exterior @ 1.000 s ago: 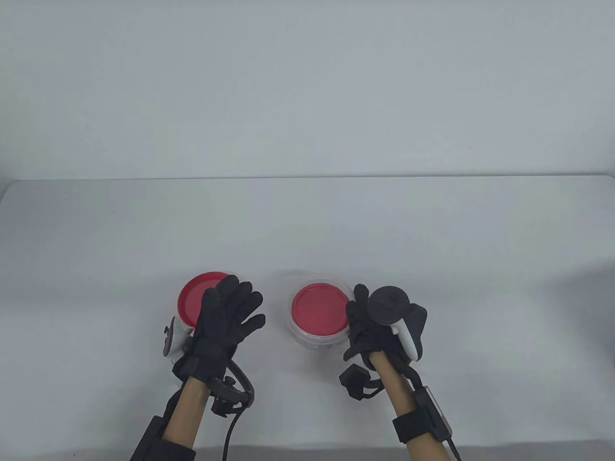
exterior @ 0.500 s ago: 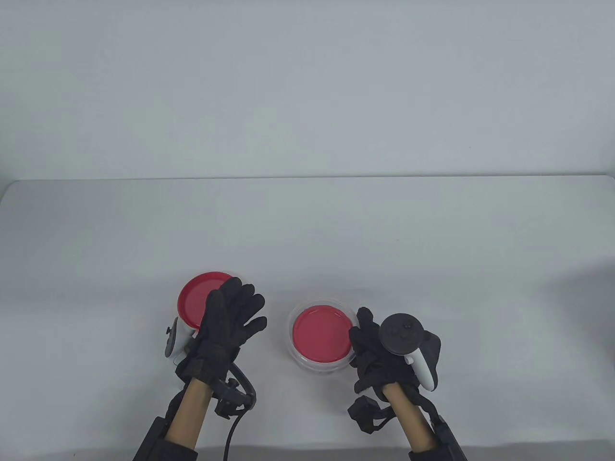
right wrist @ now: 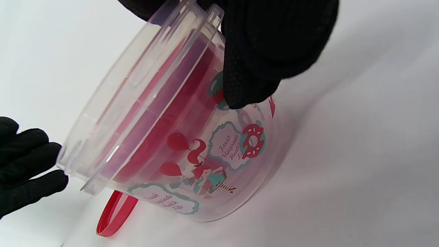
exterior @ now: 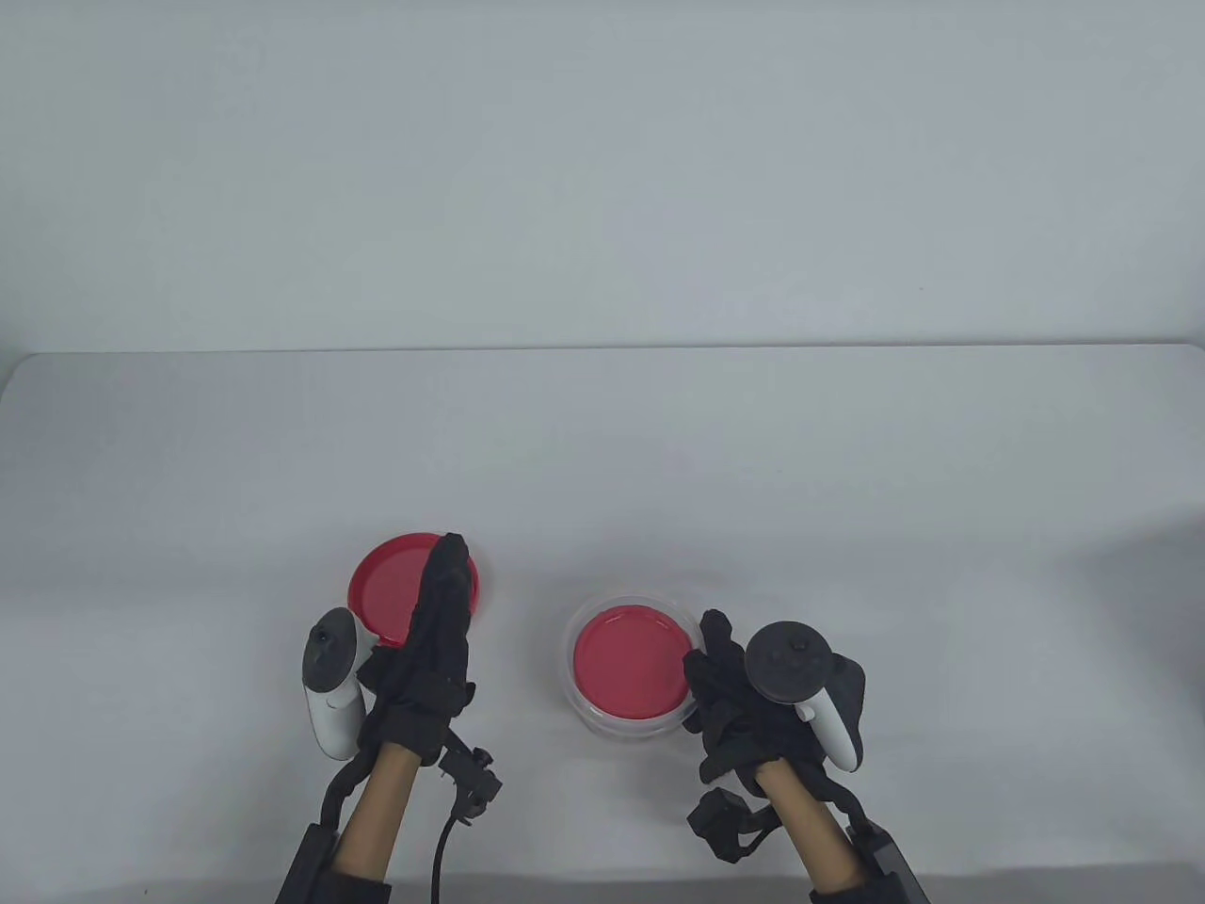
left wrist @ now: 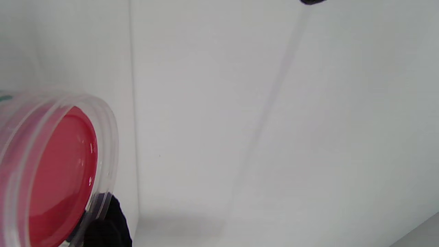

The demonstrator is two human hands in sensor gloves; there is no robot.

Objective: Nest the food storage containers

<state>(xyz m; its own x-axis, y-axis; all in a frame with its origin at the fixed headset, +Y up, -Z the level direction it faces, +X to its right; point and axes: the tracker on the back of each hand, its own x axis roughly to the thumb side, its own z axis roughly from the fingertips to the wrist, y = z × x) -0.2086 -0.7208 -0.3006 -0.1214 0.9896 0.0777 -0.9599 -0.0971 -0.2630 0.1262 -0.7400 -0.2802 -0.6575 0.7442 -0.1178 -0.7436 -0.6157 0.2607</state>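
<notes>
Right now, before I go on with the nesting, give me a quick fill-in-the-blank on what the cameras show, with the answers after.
1. The right hand grips the clear container by its ____ side.
2. The loose lid lying on the table is ____ in colour.
3. The left hand is over the lid's ____ part.
4. In the right wrist view, the container's wall is printed with pictures and ____.

Answers: right; red; right; words

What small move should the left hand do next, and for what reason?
Probably the left hand should close on the loose round red lid and carry it toward the clear plastic container. That container, with a red-lidded one nested inside, is gripped by the right hand but has no lid.
</notes>
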